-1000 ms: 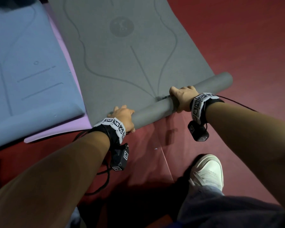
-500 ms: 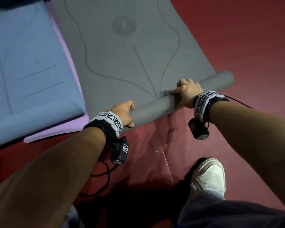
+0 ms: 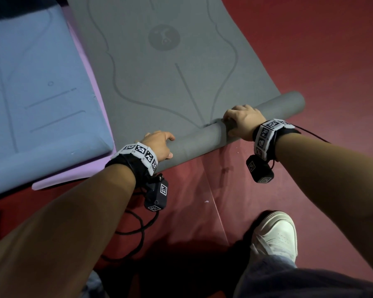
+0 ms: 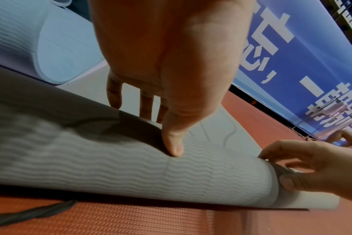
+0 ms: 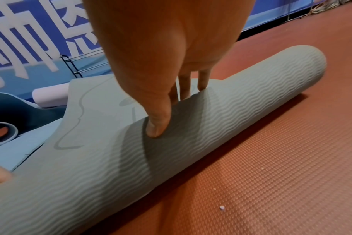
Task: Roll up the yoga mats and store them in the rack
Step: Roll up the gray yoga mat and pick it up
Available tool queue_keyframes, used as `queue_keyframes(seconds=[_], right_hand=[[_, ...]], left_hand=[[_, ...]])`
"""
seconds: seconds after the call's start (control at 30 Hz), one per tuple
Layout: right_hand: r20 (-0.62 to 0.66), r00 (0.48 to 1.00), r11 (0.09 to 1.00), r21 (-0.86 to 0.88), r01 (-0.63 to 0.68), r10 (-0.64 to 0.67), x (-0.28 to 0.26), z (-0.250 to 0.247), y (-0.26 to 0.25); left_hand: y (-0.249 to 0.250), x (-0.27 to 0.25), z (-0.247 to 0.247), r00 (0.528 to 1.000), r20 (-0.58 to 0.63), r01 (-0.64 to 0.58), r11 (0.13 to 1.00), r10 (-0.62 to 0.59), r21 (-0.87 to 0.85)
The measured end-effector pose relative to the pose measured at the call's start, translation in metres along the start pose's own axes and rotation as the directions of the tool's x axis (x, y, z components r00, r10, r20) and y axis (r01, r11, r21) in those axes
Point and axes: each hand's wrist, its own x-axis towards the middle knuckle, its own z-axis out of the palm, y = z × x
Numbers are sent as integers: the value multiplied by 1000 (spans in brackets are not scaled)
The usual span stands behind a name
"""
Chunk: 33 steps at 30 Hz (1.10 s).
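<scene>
Both hands have advanced with the roll since the earlier frames, and more of the grey foam yoga mat (image 3: 170,67) is wound up. Left hand (image 3: 157,144) grasps the rolled grey tube (image 3: 202,138) near its left end, thumb (image 4: 174,143) pressing the ribbed face, fingers over the top. Right hand (image 3: 243,121) likewise clasps the tube towards its right end. Flat mat extends beyond the fingers on the red textured floor (image 3: 310,50). Left of the left hand lie a blue mat (image 3: 41,82) and a lilac mat (image 3: 95,168). Below the right forearm is a white shoe (image 3: 276,235).
</scene>
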Motion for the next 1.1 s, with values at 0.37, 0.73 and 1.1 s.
queue_keyframes(seconds=[0.37, 0.73, 1.1], right_hand=[[-107, 994, 1000, -1, 15, -15, -1, -4, -14], [-125, 991, 998, -52, 42, -48, 5, 3, -19], [-142, 990, 997, -83, 2, -13, 12, -5, -27]], left_hand=[[2, -1, -4, 993, -83, 77, 996, -81, -51], [9, -6, -11, 988, -131, 77, 996, -80, -34], [16, -12, -6, 988, -144, 71, 986, -49, 154]])
